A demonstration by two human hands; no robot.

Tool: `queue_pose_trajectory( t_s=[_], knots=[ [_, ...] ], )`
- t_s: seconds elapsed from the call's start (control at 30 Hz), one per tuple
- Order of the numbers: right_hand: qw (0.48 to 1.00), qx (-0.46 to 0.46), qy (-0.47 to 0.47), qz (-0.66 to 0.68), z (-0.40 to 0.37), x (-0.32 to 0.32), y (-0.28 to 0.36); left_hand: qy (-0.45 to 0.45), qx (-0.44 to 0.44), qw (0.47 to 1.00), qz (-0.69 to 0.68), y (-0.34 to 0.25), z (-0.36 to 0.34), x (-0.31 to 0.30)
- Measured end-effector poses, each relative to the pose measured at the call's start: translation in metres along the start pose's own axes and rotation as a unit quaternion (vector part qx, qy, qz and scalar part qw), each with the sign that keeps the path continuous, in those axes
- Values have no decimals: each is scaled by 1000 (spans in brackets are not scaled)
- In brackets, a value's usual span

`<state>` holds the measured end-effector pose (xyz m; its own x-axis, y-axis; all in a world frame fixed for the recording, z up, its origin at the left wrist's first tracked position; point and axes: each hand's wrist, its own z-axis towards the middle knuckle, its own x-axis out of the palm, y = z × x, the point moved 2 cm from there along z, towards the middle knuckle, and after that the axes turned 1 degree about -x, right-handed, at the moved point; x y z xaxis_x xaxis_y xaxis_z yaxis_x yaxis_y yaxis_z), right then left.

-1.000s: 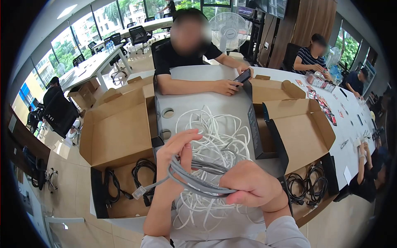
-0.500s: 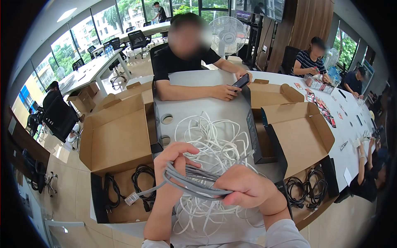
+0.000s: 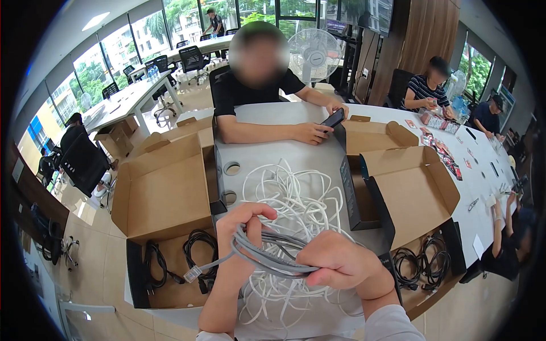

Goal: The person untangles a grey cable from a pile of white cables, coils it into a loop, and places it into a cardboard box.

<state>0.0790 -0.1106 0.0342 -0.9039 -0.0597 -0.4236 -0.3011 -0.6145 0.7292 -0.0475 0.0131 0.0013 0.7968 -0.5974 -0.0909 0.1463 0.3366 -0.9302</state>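
A coil of grey network cable [image 3: 267, 258] is held between my two hands, above the table. My left hand [image 3: 242, 236] has its fingers curled through the coil's left side, index finger bent over it. Near that hand a clear plug [image 3: 193, 274] sticks out on a short cable end. My right hand [image 3: 338, 258] is closed around the coil's right side, thumb pressed along the loops. Below and behind the coil lies a loose tangle of white cable [image 3: 296, 199], partly hidden by my hands.
Open cardboard boxes stand on both sides: the left box [image 3: 162, 193] and the right box [image 3: 412, 187] hold black power cords [image 3: 424, 261]. Across the table [image 3: 256, 149] a person in black holds a phone [image 3: 333, 117]. Other people sit further right, near red packets [image 3: 443, 156].
The view has shifted slightly, so the scene sits a little lower. My hands keep the same hold on the grey coil, and its plug has swung slightly right.
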Motion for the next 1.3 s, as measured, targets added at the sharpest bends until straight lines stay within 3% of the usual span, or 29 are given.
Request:
queue_pose_trajectory(
  t_s=[0.63,0.73,0.83,1.03,1.13,1.23,1.3],
  knots=[
    [999,7,-11,33,0,1,-3,38,-1,998,-59,-1,-1,0],
    [999,23,-9,44,-2,0,-4,54,74,996,-15,4,2,-4],
    [998,29,-6,54,-2,-1,-6,75,82,993,-45,4,3,-5],
    [996,34,-36,75,-4,-5,-5,102,8,952,-288,1,0,6],
    [987,65,-77,127,-6,-9,-7,99,-61,937,-331,-10,-6,7],
    [974,82,-110,182,-9,-12,-17,192,-110,882,-416,-4,-8,0],
    [965,92,-136,206,-10,-13,-21,171,-144,871,-437,-7,-12,2]
  ],
)
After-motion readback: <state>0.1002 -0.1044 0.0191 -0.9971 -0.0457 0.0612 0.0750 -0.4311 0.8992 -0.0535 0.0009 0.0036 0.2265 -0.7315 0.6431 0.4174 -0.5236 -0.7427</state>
